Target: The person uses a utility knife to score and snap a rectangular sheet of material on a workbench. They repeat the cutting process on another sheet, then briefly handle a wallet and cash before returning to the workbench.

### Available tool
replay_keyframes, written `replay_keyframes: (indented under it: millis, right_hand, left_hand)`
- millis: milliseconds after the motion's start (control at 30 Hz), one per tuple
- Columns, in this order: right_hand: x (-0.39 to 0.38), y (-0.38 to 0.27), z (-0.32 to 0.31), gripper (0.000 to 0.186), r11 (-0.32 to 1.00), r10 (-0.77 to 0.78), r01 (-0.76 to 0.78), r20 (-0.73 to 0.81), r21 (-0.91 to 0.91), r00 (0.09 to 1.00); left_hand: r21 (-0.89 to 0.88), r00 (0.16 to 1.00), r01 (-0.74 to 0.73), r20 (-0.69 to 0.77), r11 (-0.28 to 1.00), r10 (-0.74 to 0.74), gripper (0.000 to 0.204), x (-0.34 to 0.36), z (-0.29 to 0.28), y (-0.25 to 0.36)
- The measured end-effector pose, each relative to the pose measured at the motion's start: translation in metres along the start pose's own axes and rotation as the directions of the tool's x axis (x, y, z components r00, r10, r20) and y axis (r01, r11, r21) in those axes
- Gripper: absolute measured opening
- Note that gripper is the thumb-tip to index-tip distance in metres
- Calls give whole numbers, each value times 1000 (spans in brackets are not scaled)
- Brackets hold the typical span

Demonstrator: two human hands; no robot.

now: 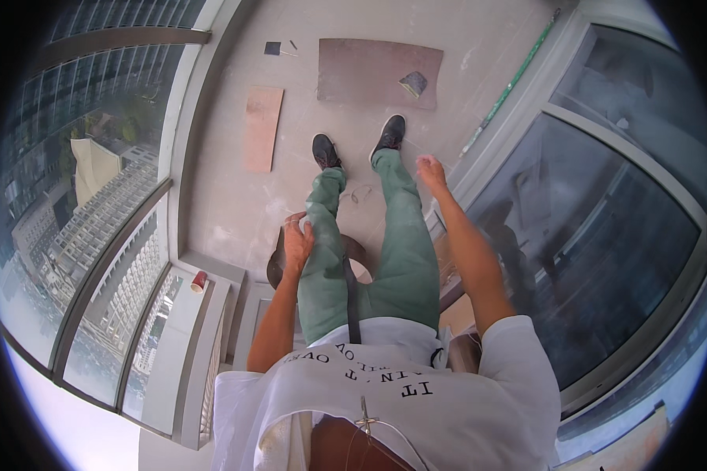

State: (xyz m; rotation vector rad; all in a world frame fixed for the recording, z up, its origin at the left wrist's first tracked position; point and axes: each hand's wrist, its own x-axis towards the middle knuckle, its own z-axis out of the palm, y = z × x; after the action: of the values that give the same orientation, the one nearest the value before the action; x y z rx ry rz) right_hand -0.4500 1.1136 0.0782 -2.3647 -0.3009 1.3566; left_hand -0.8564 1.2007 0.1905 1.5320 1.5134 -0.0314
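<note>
My left hand (297, 245) hangs beside my left thigh, close to the green trouser leg (322, 271). Its thumb stands apart from the fingers, and I see nothing held in it. Out past my right knee is my right hand (430, 174), with its fingers drawn together. A small pinkish patch shows at those fingertips; whether it is a thing or skin I cannot make out. Beyond my dark shoes (389, 133) lies a brown sheet (361, 74) with a small dark, yellow-edged piece (413, 83) on it.
A tan board (264, 129) lies left of my feet, with a dark square (272, 48) farther off. A green pole (514, 74) runs along the right wall by glass panels (581, 251). Windows line the left; a red cup (199, 281) rests on the ledge.
</note>
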Motion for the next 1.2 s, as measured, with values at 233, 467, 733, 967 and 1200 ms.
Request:
replay_keyframes:
  millis: [233,467,733,967,1200]
  right_hand:
    - [234,41,59,39,996,55,-60,-88,-63,995]
    - [409,91,74,75,983,40,-99,-350,-154,936]
    - [460,54,89,85,930,306,-178,-406,323,861]
    - [487,113,88,50,890,106,-15,-175,455,979]
    - [435,20,79,71,926,-160,10,-370,-377,915]
  left_hand:
    - [322,987,123,56,939,-148,36,46,78,52]
    - [381,952,242,83,892,-294,36,86,93,74]
    - [478,963,196,73,856,-261,35,102,102,84]
    - [524,966,143,111,840,-233,30,119,99,101]
    - [563,970,85,143,822,-198,29,131,96,103]
